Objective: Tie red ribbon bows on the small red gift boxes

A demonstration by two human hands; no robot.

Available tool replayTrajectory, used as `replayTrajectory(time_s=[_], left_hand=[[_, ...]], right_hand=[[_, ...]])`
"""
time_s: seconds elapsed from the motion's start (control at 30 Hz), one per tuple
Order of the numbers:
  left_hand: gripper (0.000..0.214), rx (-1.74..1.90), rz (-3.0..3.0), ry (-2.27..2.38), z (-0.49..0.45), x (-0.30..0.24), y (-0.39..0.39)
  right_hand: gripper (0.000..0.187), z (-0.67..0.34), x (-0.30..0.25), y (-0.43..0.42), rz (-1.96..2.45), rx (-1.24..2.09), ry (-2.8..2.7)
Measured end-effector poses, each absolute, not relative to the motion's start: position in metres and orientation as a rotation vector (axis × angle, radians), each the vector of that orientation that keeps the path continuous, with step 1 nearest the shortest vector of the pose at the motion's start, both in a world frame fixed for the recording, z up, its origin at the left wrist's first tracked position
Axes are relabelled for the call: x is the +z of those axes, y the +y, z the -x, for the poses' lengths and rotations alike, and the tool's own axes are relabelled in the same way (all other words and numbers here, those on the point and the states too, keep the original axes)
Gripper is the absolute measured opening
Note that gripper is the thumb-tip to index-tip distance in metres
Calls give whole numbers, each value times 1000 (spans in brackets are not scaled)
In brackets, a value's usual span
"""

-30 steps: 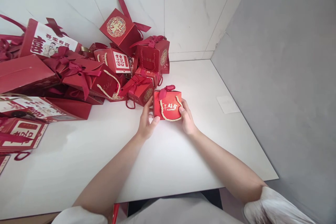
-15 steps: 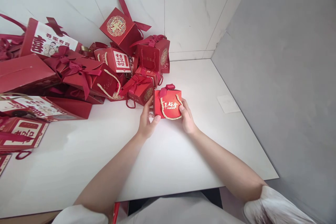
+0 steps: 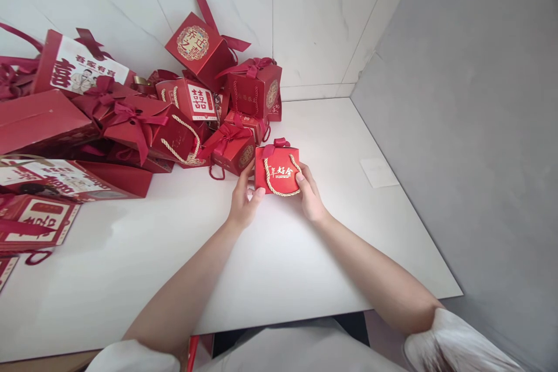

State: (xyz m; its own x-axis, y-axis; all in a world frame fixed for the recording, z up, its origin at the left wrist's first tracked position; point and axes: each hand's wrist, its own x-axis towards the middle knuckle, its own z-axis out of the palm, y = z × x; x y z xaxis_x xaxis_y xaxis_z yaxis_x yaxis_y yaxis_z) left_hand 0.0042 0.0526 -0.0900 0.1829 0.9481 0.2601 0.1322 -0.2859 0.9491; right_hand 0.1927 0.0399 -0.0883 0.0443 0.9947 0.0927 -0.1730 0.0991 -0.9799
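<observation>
Between my two hands is a small red gift box with gold lettering, a dark red ribbon bow on top and a twisted gold cord handle hanging across its front. My left hand grips its left side, thumb at the lower front corner. On the right side my right hand holds it, with the thumb on the front face by the cord. The fingers behind the box are partly hidden. Just left of it, another red gift box with a ribbon bow stands close to my left fingers.
Many red gift boxes with ribbons and cord handles are heaped along the left and back of the white table. A pale square patch lies near the right edge. Behind rises a tiled wall; a grey panel stands right.
The held gift box has shifted very slightly left and up, tilting a little, with both hands still on it. The heap of boxes has not moved.
</observation>
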Motion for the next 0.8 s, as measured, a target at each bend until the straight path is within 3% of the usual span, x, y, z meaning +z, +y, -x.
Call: replayTrajectory(time_s=[0.8], left_hand=[[77,1178,-1572,1077,-4,-91,53]], right_hand=[[51,-193,-88,40,1046,1186,-1100]])
